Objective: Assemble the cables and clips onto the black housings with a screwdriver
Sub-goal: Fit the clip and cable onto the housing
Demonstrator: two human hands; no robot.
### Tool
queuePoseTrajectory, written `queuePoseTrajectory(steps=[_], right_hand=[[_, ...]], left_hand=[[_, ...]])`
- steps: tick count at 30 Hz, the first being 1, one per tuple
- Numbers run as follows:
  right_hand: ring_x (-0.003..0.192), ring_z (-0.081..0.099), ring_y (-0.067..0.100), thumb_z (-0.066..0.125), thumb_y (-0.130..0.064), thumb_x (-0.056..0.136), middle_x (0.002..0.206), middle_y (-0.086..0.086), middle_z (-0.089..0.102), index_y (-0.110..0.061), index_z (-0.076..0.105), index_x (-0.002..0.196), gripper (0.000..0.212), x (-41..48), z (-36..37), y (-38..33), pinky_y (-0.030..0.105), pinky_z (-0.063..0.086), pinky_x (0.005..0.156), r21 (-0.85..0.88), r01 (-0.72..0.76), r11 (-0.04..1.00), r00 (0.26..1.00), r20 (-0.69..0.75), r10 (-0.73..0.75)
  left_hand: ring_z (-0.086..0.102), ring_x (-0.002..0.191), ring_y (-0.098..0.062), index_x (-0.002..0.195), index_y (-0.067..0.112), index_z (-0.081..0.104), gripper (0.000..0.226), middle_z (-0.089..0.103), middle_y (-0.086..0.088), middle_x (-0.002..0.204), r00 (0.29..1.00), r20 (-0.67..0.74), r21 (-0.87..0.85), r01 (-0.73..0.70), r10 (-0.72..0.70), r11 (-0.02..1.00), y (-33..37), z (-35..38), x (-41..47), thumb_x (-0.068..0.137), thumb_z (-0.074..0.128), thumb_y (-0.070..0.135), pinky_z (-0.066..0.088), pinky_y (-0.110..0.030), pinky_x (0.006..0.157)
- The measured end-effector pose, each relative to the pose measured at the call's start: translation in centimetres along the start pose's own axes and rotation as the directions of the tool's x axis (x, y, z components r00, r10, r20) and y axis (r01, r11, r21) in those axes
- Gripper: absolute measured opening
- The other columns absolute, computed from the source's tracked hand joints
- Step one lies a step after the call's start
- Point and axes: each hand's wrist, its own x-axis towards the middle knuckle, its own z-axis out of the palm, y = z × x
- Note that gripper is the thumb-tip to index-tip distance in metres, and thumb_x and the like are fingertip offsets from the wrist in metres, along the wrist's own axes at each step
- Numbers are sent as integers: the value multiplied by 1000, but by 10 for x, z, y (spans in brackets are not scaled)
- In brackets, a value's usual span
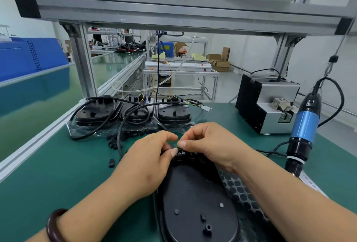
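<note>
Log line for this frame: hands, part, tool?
hands: left hand and right hand pinch small black part at far end of black housing | screwdriver: at right, unheld

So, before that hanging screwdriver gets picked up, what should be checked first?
1. Black oval plastic housing lies flat on the green mat: ok.
2. Left hand and right hand both pinch a small black part at the housing's far end: ok.
3. That part fully seated: cannot tell, fingers hide it.
4. Blue-and-black electric screwdriver hangs untouched on the right: ok.
5. Loose black clips lie on the mat beside the left hand: ok.
</note>
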Motion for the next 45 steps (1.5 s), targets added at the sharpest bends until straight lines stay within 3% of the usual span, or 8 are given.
queuePoseTrajectory(steps=[13, 19, 24, 28, 33, 34, 35, 45], right_hand=[[67, 47, 7, 65, -9, 89, 71, -3, 58, -18, 68, 75, 17, 3, -3, 9, 19, 39, 68, 51, 12, 999, 982, 185, -21], [65, 62, -1, 78, -40, 74, 70, -10, 71, -25, 74, 69, 17, -3, -38, -17, 9, 47, 62, -120, -26, 992, 995, -94, 15], [63, 66, 13, 71, -13, 85, 70, 5, 71, -8, 70, 84, 5, -12, -122, -35, 18, 53, 55, -82, -59, 995, 896, -443, 17], [67, 70, 18, 64, -10, 88, 75, 11, 73, -7, 71, 84, 8, -8, -116, -8, 30, 60, 69, -498, -371, 784, 920, -315, 235], [71, 58, 22, 51, -1, 85, 116, 26, 61, 11, 62, 111, 30, -3, -99, 13, 46, 48, 89, -858, -321, 401, 927, -199, 318], [101, 31, 5, 50, 0, 86, 120, 26, 59, 11, 61, 113, 31, -3, -96, 17, 48, 46, 91, -885, -299, 357, 926, -179, 331], [115, 55, 25, 51, -1, 87, 121, 24, 60, 9, 62, 114, 31, -3, -94, 21, 47, 46, 92, -908, -278, 313, 925, -165, 341], [89, 66, 11, 61, -16, 89, 99, -5, 74, -15, 78, 99, 20, -17, -100, 34, 22, 51, 81, -900, -198, 389, 963, -105, 247]], left_hand=[[60, 90, 3, 103, 41, 68, 22, 66, 16, 94, 997, 17, -70, -69, 70, 995, -2, -8, 4, 91, 62, 22, 48, -18, 84], [54, 91, 10, 99, 44, 69, 21, 61, 23, 88, 994, 63, -55, -84, 88, 995, -10, -8, 7, 92, 61, 26, 37, -2, 75], [54, 92, 13, 84, 53, 62, 29, 64, 23, 87, 992, 49, -77, -109, 113, 991, -12, -7, 6, 90, 62, 25, 39, -2, 76], [56, 89, 9, 91, 44, 70, 21, 65, 18, 85, 992, 23, -84, -120, 122, 989, -13, -5, 3, 90, 63, 24, 42, -7, 76], [55, 92, 12, 94, 41, 71, 19, 65, 19, 87, 992, 10, -110, -122, 123, 986, -13, -4, 2, 90, 63, 24, 39, -2, 77], [54, 93, 13, 94, 41, 70, 19, 65, 19, 88, 992, 13, -114, -121, 124, 986, -13, -4, 2, 90, 62, 24, 38, -1, 78], [54, 93, 13, 94, 41, 70, 19, 65, 20, 88, 992, 14, -119, -121, 124, 986, -14, -4, 2, 90, 62, 24, 37, -1, 78], [53, 91, 14, 97, 41, 69, 17, 62, 24, 89, 995, 34, -101, -91, 94, 991, -16, -4, 3, 92, 60, 28, 35, 1, 75]])
